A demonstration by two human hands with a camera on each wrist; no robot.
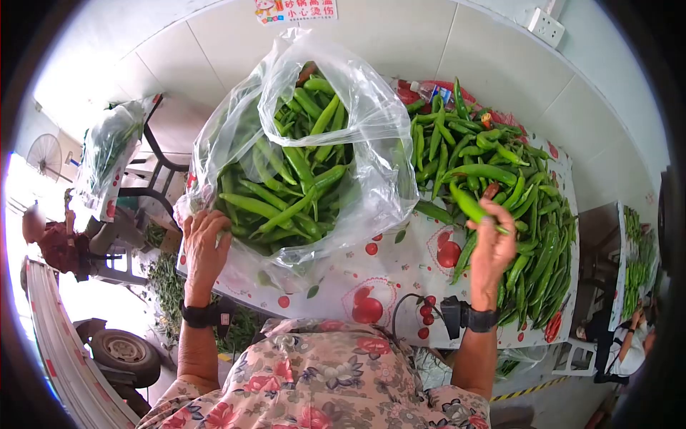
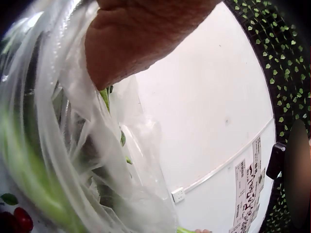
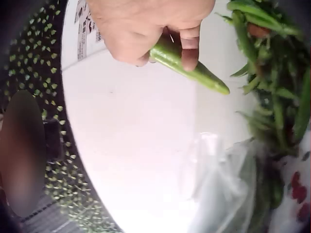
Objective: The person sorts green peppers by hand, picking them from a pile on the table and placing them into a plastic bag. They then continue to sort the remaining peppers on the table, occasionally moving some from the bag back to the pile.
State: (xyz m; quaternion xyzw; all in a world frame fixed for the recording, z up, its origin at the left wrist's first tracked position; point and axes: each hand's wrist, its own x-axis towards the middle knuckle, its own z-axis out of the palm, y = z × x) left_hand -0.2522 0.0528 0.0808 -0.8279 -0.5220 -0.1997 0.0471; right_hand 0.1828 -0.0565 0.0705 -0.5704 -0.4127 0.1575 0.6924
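My right hand (image 1: pixel 493 247) pinches a long green chili pepper (image 1: pixel 468 203) between thumb and fingers, over the table's right side. In the right wrist view the same pepper (image 3: pixel 189 70) points outward from beneath the fingers. At the left, my left hand (image 1: pixel 206 243) grips the side of a clear plastic bag (image 1: pixel 379 161), its fingertips partly lost in the folds. Many green peppers (image 1: pixel 286 207) fill that bag, whose mouth gapes upward. Seen from the left wrist, the hand (image 2: pixel 141 39) lies against the crinkled plastic. A large heap of loose green peppers (image 1: pixel 543 243) covers the table's right end.
A cherry-patterned cloth (image 1: pixel 332 286) covers the table, which stands against a tiled wall (image 1: pixel 400 43). A plastic bottle (image 1: pixel 432 91) lies behind the heap. Leafy greens (image 1: pixel 168 286) are on the floor to the left. Other people sit at far left and far right.
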